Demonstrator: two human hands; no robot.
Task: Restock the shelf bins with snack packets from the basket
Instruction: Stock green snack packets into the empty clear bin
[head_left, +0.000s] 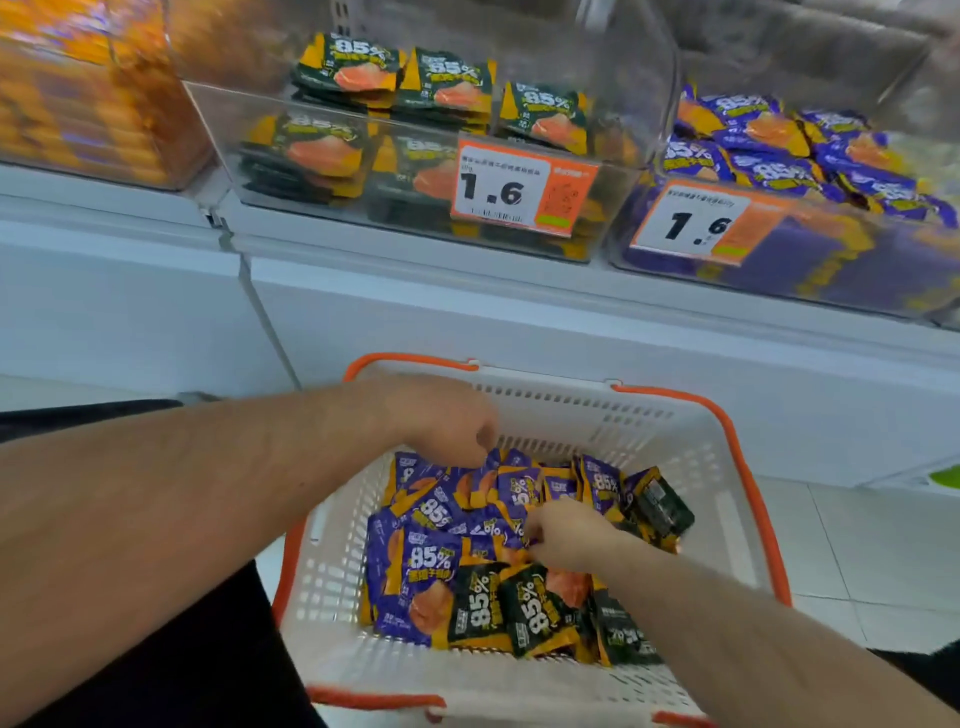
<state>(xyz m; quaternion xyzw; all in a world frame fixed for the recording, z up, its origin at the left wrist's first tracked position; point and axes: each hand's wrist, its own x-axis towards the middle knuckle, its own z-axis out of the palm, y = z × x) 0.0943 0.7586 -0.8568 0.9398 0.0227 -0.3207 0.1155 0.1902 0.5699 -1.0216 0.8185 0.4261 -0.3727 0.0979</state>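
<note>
three clear shelf bins sit side by side on a white shelf (467, 270) at the far side, above a pale tiled floor (857, 561). the left bin (171, 130) is a blur of orange packets; the middle bin (415, 202) holds dark green packets with five showing on top; the right bin (779, 270) is heaped with purple packets, too many to count. two orange price tags, one (524, 187) on the middle bin and one (701, 221) on the right bin, both read 1.6.

near the camera a white basket (727, 467) with orange handles stands on the floor, holding a mixed pile of purple snack packets (421, 566) and a few dark green snack packets (524, 608), mostly at its near right. the left hand (441, 421) reaches in at the far side, fingers curled down onto a purple packet; whether it grips it i cannot tell. the right hand (571, 535) is curled and pinches at packets mid-pile.
</note>
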